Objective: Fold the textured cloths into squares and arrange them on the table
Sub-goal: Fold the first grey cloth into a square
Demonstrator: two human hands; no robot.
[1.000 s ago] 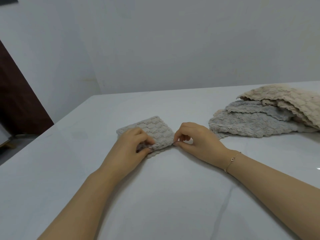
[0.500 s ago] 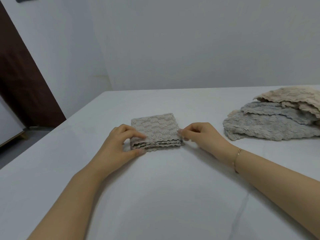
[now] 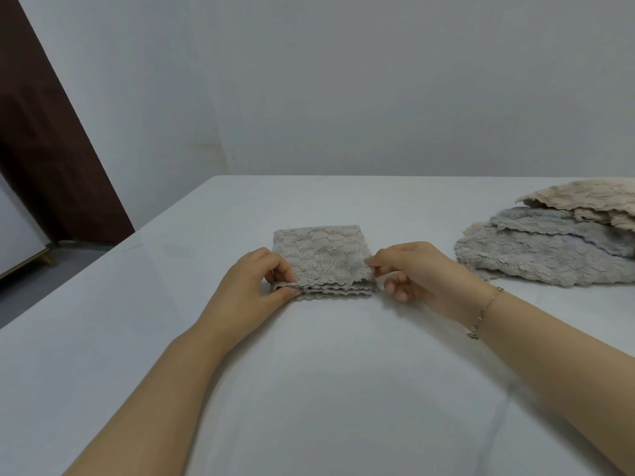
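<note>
A small gray cloth (image 3: 321, 257) lies flat on the white table (image 3: 309, 389). It is folded into a square. You can see its layers stacked up along the near edge, like wavy lines one on top of another.

The left hand (image 3: 252, 286) holds the near left corner of the cloth. Its fingers are curled, and the thumb and fingers pinch the edge layers there. The thumb lies along the near edge, low against the table.

The right hand (image 3: 417, 273) is at the right side of the cloth. Its thumb and first finger pinch the right edge, a bit up from the near corner. The other fingers are curled under and hold nothing. A thin gold bracelet (image 3: 482, 312) sits on the right wrist.

The cloth sits right between the two pinches, with the far edge pointing away from the person. Both arms reach in from the near side of the table.

Off to the right of the right hand, well apart from it, is a pile (image 3: 549, 249) of more cloths. The low ones are gray and blue-gray, and a tan one lies on top. They are loose and rumpled, not folded.

Far to the left of the left hand, past the table edge, stands a dark brown door (image 3: 44, 139).
</note>
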